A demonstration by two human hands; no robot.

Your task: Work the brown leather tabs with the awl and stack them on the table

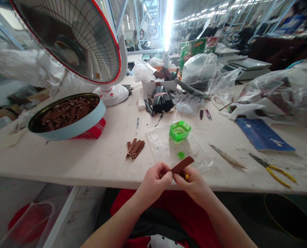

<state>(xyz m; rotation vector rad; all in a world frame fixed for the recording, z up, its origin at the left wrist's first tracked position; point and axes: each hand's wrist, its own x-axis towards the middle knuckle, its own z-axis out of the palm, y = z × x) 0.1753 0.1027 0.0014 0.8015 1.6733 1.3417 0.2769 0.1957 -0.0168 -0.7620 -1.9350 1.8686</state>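
Both hands meet at the table's front edge around a brown leather tab [183, 164], which sticks up to the right. My left hand [156, 179] is closed, thumb and fingertips pinching the tab's lower end. My right hand [193, 181] is closed at the same spot. A small yellow tip [187, 177] shows between its fingers; the rest of that item is hidden. Just beyond lie a green cap [181, 155] and a green open container [179, 131] on a clear plastic sheet [158, 143]. To the left is a small pile of brown leather tabs [135, 148] with metal rings.
A round tin [68, 136] full of ringed brown tabs stands left, below a fan [109, 94]. On the right lie a knife [227, 156], yellow-handled pliers [274, 171] and a blue book [265, 134]. Black strips [162, 100] and plastic bags [200, 70] fill the back.
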